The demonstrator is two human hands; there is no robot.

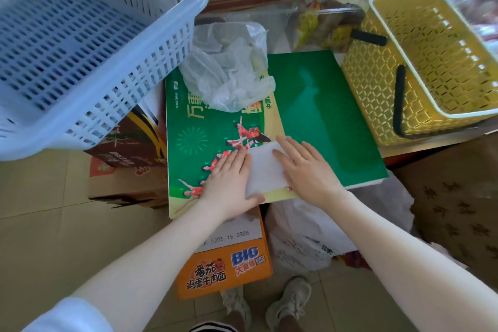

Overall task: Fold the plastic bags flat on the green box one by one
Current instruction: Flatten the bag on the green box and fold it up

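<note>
A white plastic bag point(265, 168), folded into a small flat rectangle, lies near the front edge of the green box point(323, 116). My left hand point(229, 178) presses flat on its left side, thumb along the bag's near edge. My right hand point(304, 167) lies flat on its right side with straight fingers. A crumpled clear plastic bag point(229, 67) sits at the far left part of the box top.
A blue basket point(89, 43) stands at the left, a yellow basket point(431, 67) with black handles at the right. An orange noodle carton point(229, 267) sits below the box. White bags point(310, 232) lie on the floor near my shoes. Cardboard boxes stand behind and to the right.
</note>
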